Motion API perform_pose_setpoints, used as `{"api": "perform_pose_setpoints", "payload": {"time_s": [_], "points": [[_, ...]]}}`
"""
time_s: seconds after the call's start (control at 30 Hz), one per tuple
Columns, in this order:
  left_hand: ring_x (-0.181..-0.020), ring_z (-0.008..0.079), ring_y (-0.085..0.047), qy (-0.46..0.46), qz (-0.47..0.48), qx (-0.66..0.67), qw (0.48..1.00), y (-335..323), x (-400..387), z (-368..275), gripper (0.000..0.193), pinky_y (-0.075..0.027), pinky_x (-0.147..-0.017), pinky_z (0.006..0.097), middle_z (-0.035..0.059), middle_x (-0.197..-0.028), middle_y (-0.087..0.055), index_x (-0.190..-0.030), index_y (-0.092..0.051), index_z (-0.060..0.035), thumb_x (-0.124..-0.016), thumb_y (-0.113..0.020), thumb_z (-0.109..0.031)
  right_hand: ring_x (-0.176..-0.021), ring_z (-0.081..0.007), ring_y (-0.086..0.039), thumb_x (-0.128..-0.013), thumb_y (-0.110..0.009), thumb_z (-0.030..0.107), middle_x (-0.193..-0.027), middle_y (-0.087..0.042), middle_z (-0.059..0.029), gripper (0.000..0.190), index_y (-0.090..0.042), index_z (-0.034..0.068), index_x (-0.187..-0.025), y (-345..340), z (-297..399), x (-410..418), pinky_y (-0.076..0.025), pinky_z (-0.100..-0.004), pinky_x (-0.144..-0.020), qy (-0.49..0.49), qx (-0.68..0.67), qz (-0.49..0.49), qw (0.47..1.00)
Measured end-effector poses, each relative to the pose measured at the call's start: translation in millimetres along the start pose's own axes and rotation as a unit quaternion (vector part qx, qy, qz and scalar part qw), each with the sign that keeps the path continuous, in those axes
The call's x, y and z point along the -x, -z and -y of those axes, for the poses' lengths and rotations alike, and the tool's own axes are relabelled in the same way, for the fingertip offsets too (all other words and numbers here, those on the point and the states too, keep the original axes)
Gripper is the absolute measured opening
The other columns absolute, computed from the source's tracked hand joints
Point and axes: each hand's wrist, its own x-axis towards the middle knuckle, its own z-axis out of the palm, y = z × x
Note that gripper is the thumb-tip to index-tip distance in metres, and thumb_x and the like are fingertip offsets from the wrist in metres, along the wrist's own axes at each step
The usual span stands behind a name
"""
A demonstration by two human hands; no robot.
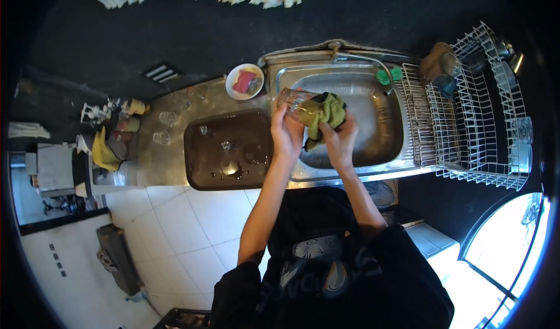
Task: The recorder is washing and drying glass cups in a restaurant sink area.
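Over the left part of the steel sink [372,154], my left hand [286,132] holds a clear ribbed drinking glass [294,99] tilted on its side. A yellow-green cloth [328,110] with a dark edge covers the glass's right end. My right hand [340,139] grips that cloth and presses it against the glass; some fingertips are hidden behind the fabric. Left of the sink lies a brown tray [210,163] with water drops and a few small clear pieces, perhaps glass, on it.
A white bowl [232,94] holding a pink sponge [245,80] stands behind the tray. Clear glasses [161,137] rest on the counter at left. The curved faucet [372,61] reaches over the sink near a green scrubber [388,75]. A white wire dish rack [477,123] stands at right.
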Motion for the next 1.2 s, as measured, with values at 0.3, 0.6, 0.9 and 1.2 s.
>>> {"api": "perform_pose_setpoints", "payload": {"time_s": [0.3,0.6,0.9,1.2], "points": [[-0.095,0.0301,-0.066,-0.057,0.058,-0.218,0.973,-105.6,-2.5,11.0,0.047,-0.055,-0.087,0.0431,0.0133,-0.106,-0.062,-0.129,-0.046,-0.0046,-0.093,-0.061,-0.029,-0.087,-0.0163,-0.053,-0.091,-0.052,0.004,-0.102,-0.06,-0.0093,0.032,-0.054,-0.004,-0.121,37.4,85.3,-0.7,-0.044,-0.0298,-0.08,0.052,0.05,0.223,0.972],[-0.123,0.0381,-0.052,0.056,0.289,-0.06,0.954,-115.3,-15.9,5.2,0.072,-0.042,-0.106,0.053,0.0195,-0.135,-0.05,-0.141,-0.043,-0.0104,-0.081,-0.07,-0.04,-0.105,-0.0174,-0.06,-0.096,-0.052,0.004,-0.111,-0.064,-0.0094,0.024,-0.059,-0.005,-0.117,29.1,100.3,0.1,-0.046,-0.031,-0.093,-0.21,-0.477,0.15,0.84],[-0.108,0.0313,-0.064,-0.018,0.096,-0.34,0.935,-126.2,2.9,-2.0,0.053,-0.054,-0.092,0.0434,0.0131,-0.117,-0.064,-0.132,-0.046,-0.0004,-0.09,-0.067,-0.025,-0.099,-0.0157,-0.06,-0.094,-0.051,0.005,-0.112,-0.063,-0.0112,0.024,-0.064,-0.002,-0.114,35.6,96.5,-18.1,-0.047,-0.0299,-0.086,-0.045,-0.078,0.2,0.976],[-0.123,0.0397,-0.053,-0.025,0.245,-0.188,0.951,-126.9,-2.5,-2.5,0.073,-0.042,-0.107,0.0513,0.0166,-0.133,-0.053,-0.144,-0.034,-0.0091,-0.085,-0.071,-0.029,-0.109,-0.0209,-0.062,-0.093,-0.053,0.004,-0.12,-0.063,-0.0142,0.027,-0.061,-0.004,-0.118,39.8,108.9,-13.3,-0.047,-0.0349,-0.094,-0.199,-0.378,0.143,0.893]]}}
